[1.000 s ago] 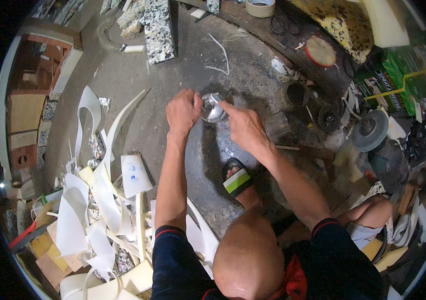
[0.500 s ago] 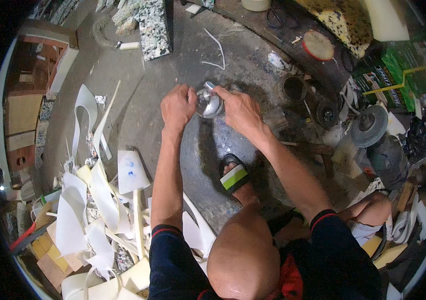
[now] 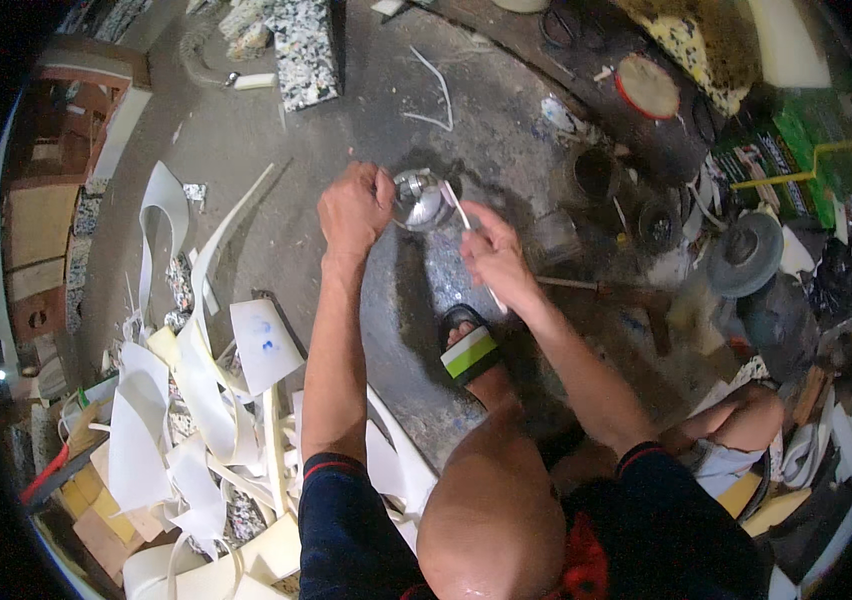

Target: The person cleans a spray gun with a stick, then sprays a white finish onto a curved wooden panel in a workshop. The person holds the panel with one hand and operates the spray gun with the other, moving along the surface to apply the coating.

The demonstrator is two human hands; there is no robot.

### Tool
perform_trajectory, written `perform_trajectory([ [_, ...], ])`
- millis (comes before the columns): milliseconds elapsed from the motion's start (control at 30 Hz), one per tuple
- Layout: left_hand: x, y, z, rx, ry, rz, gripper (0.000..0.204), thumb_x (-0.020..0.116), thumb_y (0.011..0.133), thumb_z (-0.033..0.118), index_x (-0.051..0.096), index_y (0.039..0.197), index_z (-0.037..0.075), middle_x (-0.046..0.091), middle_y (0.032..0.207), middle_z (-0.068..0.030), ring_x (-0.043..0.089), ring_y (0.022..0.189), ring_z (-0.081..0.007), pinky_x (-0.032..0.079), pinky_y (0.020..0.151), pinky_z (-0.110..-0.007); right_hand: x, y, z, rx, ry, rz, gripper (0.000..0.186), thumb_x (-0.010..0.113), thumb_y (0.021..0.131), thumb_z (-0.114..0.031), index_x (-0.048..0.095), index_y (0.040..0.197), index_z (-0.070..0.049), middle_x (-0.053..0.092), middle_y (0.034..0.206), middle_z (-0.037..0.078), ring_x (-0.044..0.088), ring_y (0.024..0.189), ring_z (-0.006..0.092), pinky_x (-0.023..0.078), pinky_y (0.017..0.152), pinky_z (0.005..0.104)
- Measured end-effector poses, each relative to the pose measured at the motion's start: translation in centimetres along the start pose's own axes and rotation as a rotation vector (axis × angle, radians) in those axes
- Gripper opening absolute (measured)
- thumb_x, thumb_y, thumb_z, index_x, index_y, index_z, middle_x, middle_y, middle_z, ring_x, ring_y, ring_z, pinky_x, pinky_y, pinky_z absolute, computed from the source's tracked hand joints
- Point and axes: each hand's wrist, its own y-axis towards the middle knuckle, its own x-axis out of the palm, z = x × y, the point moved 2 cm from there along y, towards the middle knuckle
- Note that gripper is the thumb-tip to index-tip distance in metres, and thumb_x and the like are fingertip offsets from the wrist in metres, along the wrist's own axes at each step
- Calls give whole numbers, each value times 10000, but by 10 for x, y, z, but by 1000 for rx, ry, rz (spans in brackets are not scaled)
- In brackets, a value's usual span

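Observation:
A shiny, round metal piece [image 3: 423,210] with a raised middle is held above the dark, wet-looking floor. My left hand [image 3: 354,208] is closed in a fist at its left edge, and the fingers hide the gripped part. On the other side, my right hand [image 3: 498,262] is closed around a thin toothbrush [image 3: 463,213] with a pale handle. The brush head is at the right rim of the metal piece; whether they touch I cannot tell. The handle's lower end shows below my palm.
White foam offcuts [image 3: 211,400] pile up at left. A speckled foam block [image 3: 303,55] lies at the far side. To the right are a clear container [image 3: 554,238], a hammer [image 3: 636,300], a grey round disc [image 3: 744,255] and a green bag [image 3: 796,150]. My sandalled foot [image 3: 471,352] is below the hands.
My right hand has drawn back toward me and to the right, and the toothbrush has tilted and shows more of its handle. My left hand stays at the metal piece's edge.

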Motion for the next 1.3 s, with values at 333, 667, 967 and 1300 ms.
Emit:
perform_trajectory([
  [333, 0, 0, 2, 1, -21, 18, 277, 577, 921, 298, 640, 801, 56, 647, 821, -161, 648, 780, -403, 514, 686, -502, 33, -9, -24, 311, 414, -33, 461, 474, 1010, -59, 454, 1470, -79, 537, 731, 25, 457, 496, 101, 378, 422, 262],
  [667, 1, 1, -1, 66, -64, 83, 266, 588, 934, 256, 625, 789, 35, 646, 785, -194, 629, 703, -427, 490, 611, -474, 29, -6, -23, 164, 453, -32, 496, 475, 1010, -46, 400, 1499, -69, 528, 750, 22, 462, 500, 105, 378, 413, 268],
  [967, 0, 1, 1, 6, 5, 4, 257, 587, 912, 271, 642, 800, 46, 639, 814, -177, 647, 765, -413, 515, 679, -497, 28, -2, -17, 201, 458, 19, 490, 484, 1006, -51, 422, 1492, -80, 533, 744, 27, 457, 492, 102, 378, 404, 269],
  [1300, 0, 0, 4, -14, -26, -2, 270, 576, 924, 263, 627, 786, 37, 648, 825, -178, 640, 767, -423, 506, 678, -492, 25, -1, -20, 146, 418, -33, 499, 487, 994, -36, 422, 1488, -64, 530, 730, 23, 458, 491, 88, 368, 386, 265],
])
